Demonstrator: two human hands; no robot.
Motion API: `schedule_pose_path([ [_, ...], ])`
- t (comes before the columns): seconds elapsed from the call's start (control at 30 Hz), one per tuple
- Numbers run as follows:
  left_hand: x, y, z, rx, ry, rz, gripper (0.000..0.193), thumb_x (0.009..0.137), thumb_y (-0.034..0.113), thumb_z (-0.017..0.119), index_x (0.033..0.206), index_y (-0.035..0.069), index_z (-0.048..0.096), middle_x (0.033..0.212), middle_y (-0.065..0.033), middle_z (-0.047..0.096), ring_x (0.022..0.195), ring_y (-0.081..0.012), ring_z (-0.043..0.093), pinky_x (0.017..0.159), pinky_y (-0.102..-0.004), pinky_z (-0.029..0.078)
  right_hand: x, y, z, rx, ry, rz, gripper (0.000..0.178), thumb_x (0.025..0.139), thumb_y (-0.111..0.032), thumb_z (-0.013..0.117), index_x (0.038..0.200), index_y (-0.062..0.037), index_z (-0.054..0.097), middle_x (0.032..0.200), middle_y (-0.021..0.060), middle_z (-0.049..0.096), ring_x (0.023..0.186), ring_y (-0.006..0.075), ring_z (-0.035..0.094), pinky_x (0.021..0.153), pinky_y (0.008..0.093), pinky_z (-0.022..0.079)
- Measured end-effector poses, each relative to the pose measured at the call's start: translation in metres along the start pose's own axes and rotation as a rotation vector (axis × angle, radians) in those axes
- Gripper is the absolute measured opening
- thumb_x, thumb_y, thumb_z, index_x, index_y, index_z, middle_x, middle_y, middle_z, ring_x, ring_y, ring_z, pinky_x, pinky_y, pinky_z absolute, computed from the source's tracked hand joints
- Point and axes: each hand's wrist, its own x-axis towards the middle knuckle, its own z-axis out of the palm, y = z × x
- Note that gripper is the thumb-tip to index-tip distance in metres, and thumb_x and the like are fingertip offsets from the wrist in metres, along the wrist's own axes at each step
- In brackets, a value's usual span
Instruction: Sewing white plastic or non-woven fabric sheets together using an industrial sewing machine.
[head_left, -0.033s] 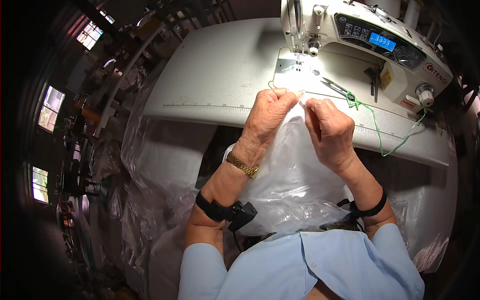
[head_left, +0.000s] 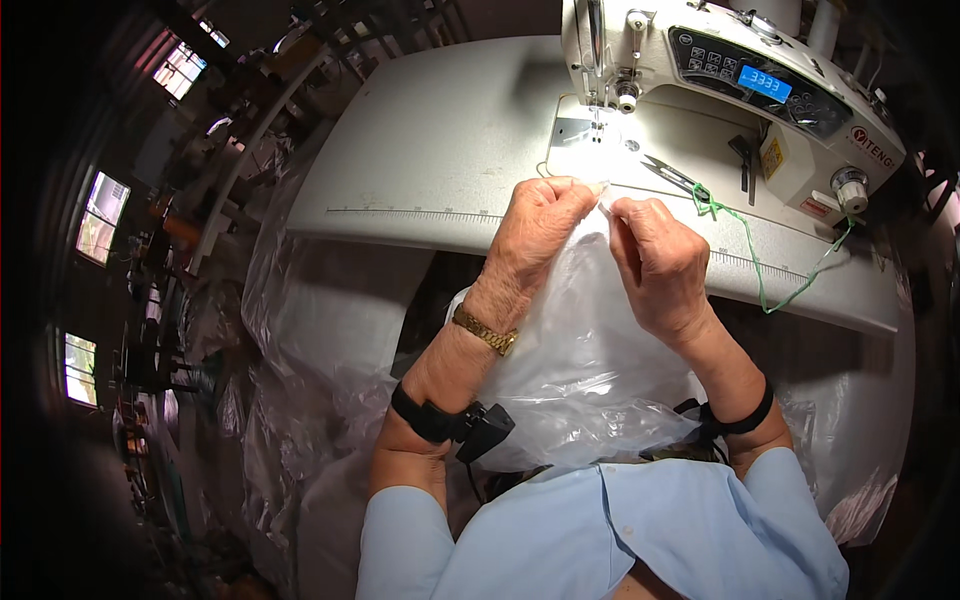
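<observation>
My left hand (head_left: 545, 225) and my right hand (head_left: 660, 260) are close together at the front edge of the sewing table. Both are closed, pinching the top of a translucent white plastic sheet (head_left: 590, 350). The sheet hangs from my fingertips over the table edge into my lap, wrinkled and shiny. Just beyond my fingers stands a white sewing machine (head_left: 640, 60), its lamp lighting the needle and presser foot (head_left: 597, 128). My fingertips are apart from the presser foot.
Thread snips (head_left: 672, 174) tied to a green cord (head_left: 752, 240) lie right of the needle. A small black tool (head_left: 742, 165) lies by the machine's body. The pale table (head_left: 420, 130) carries a printed ruler along its front. More plastic sheeting (head_left: 290, 450) hangs at the left.
</observation>
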Motion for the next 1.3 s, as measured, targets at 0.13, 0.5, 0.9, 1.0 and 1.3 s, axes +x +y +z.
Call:
schedule_pose_path([
  [0.13, 0.000, 0.007, 0.005, 0.035, -0.005, 0.039, 0.020, 0.095, 0.017, 0.062, 0.088, 0.000, 0.068, 0.083, 0.0035, 0.062, 0.076, -0.0021, 0.052, 0.068, -0.0202, 0.044, 0.000, -0.002, -0.002, -0.118, -0.033, -0.042, 0.014, 0.080, -0.005, 0.066, 0.091, -0.0038, 0.058, 0.073, 0.0103, 0.054, 0.056, 0.0251, 0.058, 0.053, 0.0352, 0.047],
  [0.5, 0.025, 0.005, -0.010, 0.387, -0.041, 0.168, 0.022, 0.093, 0.019, 0.064, 0.084, -0.002, 0.066, 0.074, 0.0048, 0.056, 0.071, -0.0028, 0.048, 0.063, -0.0229, 0.043, 0.018, 0.003, -0.029, -0.059, -0.378, 0.135, 0.011, 0.090, -0.011, 0.062, 0.092, 0.0000, 0.063, 0.071, 0.0113, 0.062, 0.057, 0.0244, 0.062, 0.056, 0.0331, 0.049],
  [0.9, 0.112, -0.043, -0.033, 0.308, -0.074, -0.049, 0.017, 0.094, 0.016, 0.064, 0.088, 0.000, 0.066, 0.080, 0.0044, 0.060, 0.072, -0.0031, 0.050, 0.065, -0.0214, 0.043, 0.031, 0.127, 0.044, 0.058, -0.285, -0.061, 0.018, 0.081, 0.000, 0.066, 0.098, -0.0045, 0.062, 0.083, 0.0098, 0.064, 0.073, 0.0270, 0.065, 0.066, 0.0365, 0.052],
  [1.0, 0.121, -0.046, -0.031, 0.530, -0.029, -0.074, 0.018, 0.091, 0.014, 0.065, 0.079, 0.001, 0.064, 0.076, 0.0058, 0.057, 0.067, -0.0042, 0.046, 0.057, -0.0240, 0.039, 0.029, 0.123, 0.050, -0.026, -0.266, -0.087, 0.008, 0.083, -0.006, 0.063, 0.091, -0.0063, 0.061, 0.084, 0.0076, 0.055, 0.082, 0.0261, 0.061, 0.074, 0.0383, 0.049],
  [1.3, 0.132, -0.043, -0.022, 0.889, 0.094, 0.073, 0.020, 0.079, 0.013, 0.069, 0.069, -0.003, 0.061, 0.058, -0.0093, 0.053, 0.058, -0.0109, 0.048, 0.056, -0.0327, 0.041, 0.035, 0.125, 0.050, 0.002, -0.374, -0.071, 0.006, 0.085, -0.012, 0.065, 0.087, -0.0062, 0.067, 0.094, 0.0059, 0.063, 0.092, 0.0215, 0.060, 0.079, 0.0373, 0.046],
])
